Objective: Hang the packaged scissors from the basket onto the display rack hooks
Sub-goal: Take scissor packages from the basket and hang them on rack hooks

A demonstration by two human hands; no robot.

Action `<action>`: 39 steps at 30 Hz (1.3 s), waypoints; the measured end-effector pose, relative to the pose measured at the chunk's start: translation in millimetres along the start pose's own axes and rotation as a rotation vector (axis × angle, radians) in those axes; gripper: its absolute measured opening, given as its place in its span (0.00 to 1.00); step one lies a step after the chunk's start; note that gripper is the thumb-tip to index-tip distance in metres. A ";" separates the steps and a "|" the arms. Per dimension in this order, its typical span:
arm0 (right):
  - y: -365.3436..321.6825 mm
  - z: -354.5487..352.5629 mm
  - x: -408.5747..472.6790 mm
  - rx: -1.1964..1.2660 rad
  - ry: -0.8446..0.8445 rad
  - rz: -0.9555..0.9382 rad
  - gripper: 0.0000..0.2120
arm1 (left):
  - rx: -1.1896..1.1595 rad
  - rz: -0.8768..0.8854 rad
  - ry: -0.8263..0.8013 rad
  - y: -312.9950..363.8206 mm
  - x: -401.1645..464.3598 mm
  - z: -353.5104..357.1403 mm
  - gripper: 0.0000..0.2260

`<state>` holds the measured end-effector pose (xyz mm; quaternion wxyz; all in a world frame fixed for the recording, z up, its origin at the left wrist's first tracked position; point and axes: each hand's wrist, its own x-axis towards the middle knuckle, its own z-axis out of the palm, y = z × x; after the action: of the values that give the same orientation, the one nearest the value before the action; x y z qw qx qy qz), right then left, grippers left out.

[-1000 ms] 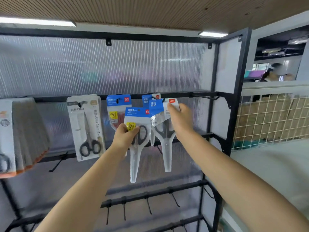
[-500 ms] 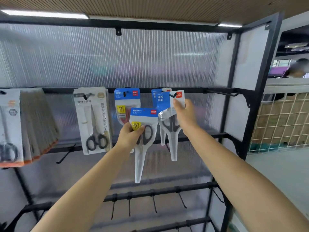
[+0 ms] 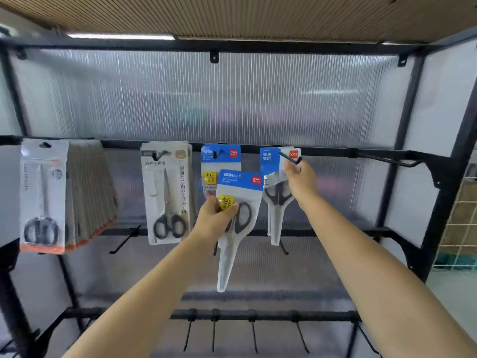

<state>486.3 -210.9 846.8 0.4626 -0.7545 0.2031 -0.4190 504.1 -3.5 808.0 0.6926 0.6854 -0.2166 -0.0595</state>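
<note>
Right hand (image 3: 299,180) now nearer hook (image 3: 291,159)

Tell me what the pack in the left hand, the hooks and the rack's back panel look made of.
Pack in the left hand: clear glossy plastic pouch, blue printed header, probably card. Hooks: thin black wire, likely painted metal. Back panel: translucent ribbed sheet, seemingly polycarbonate.

1. Translucent ribbed backing panel (image 3: 206,99): spans the frame's upper centre.
2. Slatted wooden ceiling (image 3: 258,14): along the top, with a strip light (image 3: 121,36) at upper left.
3. White wire mesh panel (image 3: 462,228): right edge.
</note>
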 end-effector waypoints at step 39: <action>-81.7 -95.8 -102.1 -0.356 -0.162 -0.452 0.04 | -0.196 -0.033 -0.476 -17.3 -52.4 43.8 0.04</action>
<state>343.3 -150.6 893.5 0.2327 -0.8809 0.0626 -0.4075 443.9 -25.1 778.2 0.6844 0.5850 -0.3553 -0.2512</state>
